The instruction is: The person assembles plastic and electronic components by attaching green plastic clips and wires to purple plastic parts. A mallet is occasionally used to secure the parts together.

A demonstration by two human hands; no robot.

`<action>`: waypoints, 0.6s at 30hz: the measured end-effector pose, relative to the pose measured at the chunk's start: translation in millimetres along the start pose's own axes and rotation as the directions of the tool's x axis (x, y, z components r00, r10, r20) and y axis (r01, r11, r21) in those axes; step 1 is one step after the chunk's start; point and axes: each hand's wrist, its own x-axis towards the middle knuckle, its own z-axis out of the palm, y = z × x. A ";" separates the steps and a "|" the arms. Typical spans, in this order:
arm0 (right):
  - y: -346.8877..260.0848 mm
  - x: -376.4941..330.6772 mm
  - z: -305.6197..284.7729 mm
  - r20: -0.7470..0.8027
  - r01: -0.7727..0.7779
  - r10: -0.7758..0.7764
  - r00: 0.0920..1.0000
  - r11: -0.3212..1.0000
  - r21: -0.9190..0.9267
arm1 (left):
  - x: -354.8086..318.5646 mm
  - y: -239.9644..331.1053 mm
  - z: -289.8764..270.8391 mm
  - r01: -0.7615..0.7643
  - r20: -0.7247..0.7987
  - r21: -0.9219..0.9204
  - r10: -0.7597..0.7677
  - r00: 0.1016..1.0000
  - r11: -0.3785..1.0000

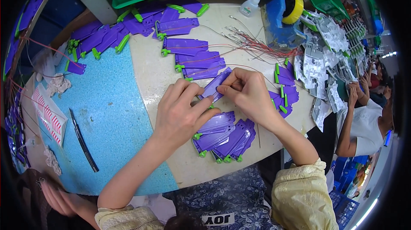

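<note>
Between my two hands, over the middle of the table, is a flat purple plastic piece [217, 83]. My left hand [182, 109] has its fingers closed on the near left end of the piece. At the far right end, my right hand [250, 94] pinches it between thumb and fingers. My left fingers cover part of its near end. Just nearer to me lies a fan of purple pieces with green ends [229, 140]. Beyond my hands, more purple pieces [199, 61] overlap in a row, thin red wires running from some of them.
A bundle of thin wires [269, 50], a small white bottle [249, 7] and a blue tape dispenser [274, 20] occupy the far side. Grey plastic parts [321, 58] are heaped right. A slim black tool [83, 142] rests on the blue mat [107, 118]. Another person's hand [60, 198] shows lower left.
</note>
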 end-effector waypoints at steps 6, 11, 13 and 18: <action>16.9 -1.9 -9.9 -0.112 0.346 -0.391 0.914 0.892 -0.290 | 16.7 -12.8 4.9 -0.124 0.167 -0.156 0.150 0.974 0.980; 5.5 8.7 -98.6 -0.671 0.268 -0.317 0.670 0.947 -0.180 | 15.8 -14.7 -1.8 -0.076 0.170 -0.138 0.100 0.980 0.987; 33.1 32.3 -157.2 -0.708 0.107 -0.186 0.681 0.982 -0.156 | 22.7 -13.5 2.1 -0.119 0.165 -0.176 0.148 0.975 0.977; 54.2 72.9 -167.2 -0.357 -0.179 0.239 0.903 0.965 0.193 | 1.1 -33.1 14.5 -0.135 0.101 -0.159 0.152 0.983 0.978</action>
